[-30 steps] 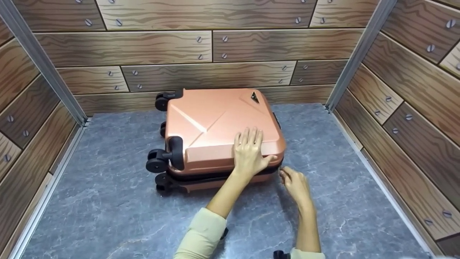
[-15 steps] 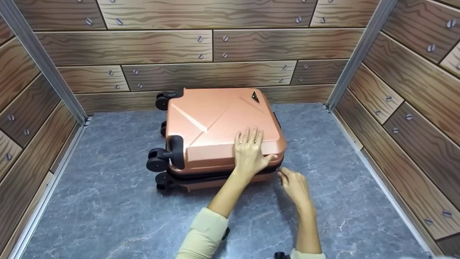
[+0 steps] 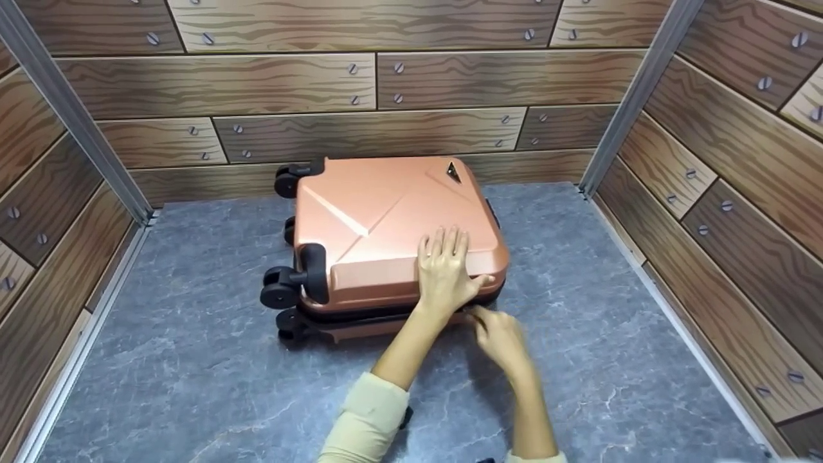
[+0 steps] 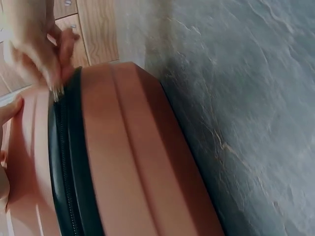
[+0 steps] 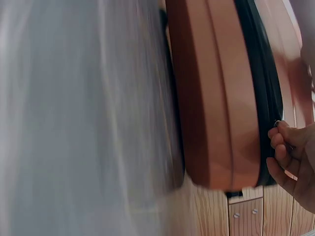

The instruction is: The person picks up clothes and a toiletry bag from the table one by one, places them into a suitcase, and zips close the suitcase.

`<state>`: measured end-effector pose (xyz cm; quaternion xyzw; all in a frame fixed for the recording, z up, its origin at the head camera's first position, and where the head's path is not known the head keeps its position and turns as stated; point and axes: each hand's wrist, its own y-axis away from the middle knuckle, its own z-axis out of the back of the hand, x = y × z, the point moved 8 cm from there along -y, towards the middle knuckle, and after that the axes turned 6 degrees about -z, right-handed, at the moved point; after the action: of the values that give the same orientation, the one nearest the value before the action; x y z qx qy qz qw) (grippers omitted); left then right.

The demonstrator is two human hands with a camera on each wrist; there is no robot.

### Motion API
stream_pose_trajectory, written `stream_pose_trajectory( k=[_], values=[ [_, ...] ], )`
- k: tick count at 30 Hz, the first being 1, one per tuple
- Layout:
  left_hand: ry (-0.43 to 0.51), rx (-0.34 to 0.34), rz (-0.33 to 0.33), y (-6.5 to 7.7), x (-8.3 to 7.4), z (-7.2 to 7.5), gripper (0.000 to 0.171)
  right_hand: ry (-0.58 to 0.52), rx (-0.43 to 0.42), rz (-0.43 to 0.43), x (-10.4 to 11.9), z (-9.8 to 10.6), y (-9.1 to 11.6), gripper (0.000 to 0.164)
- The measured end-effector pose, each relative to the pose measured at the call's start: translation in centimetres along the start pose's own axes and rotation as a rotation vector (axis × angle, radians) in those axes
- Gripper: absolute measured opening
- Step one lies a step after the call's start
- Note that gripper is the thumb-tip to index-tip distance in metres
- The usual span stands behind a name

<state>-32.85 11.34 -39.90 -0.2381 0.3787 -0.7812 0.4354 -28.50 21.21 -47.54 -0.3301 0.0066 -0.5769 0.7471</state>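
Head view: left hand (image 3: 443,273) lies flat on copper-coloured hard-shell suitcase (image 3: 386,193), right hand (image 3: 505,341) pinches metal zipper pull (image 5: 277,123), run seemingly unfinished.

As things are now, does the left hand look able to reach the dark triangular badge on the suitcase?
Probably yes: the left hand rests on the suitcase with its fingers pointing toward the badge, and nothing lies between them.
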Motion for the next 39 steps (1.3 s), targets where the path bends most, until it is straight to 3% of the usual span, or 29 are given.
stream_pose_trajectory(
  k=[6, 9, 13, 18, 21, 28, 34, 39],
  values=[
    [0.032, 0.081, -0.077, 0.0, 0.5, 0.3, 0.082, -0.061, 0.097, -0.093, -0.2, -1.2, -0.7, 0.005],
    [0.082, 0.098, -0.143, 0.9, 2.0, 1.3, 0.072, -0.112, 0.178, -0.135, -0.6, -2.0, -0.8, 0.011],
    [0.099, 0.068, -0.191, 3.0, 5.0, 3.2, 0.068, -0.179, 0.243, -0.181, -1.0, -2.4, -0.6, 0.017],
    [0.049, 0.008, -0.112, 5.4, 9.0, 5.5, 0.075, -0.226, 0.268, -0.217, -1.3, -2.4, -0.3, 0.018],
    [0.015, -0.006, -0.061, 6.4, 10.2, 6.1, 0.078, -0.252, 0.281, -0.223, -1.3, -2.4, -0.1, 0.017],
    [0.001, -0.045, -0.015, 6.9, 10.4, 6.3, 0.076, -0.269, 0.302, -0.193, -1.0, -2.4, 0.3, 0.014],
    [0.033, -0.110, -0.003, 6.7, 10.2, 6.6, 0.072, -0.165, 0.206, -0.080, 0.3, -1.7, 0.1, 0.014],
    [0.048, -0.107, 0.014, 6.5, 10.3, 6.6, 0.071, -0.107, 0.152, -0.007, 1.7, -1.7, 0.1, 0.016]
  ],
)
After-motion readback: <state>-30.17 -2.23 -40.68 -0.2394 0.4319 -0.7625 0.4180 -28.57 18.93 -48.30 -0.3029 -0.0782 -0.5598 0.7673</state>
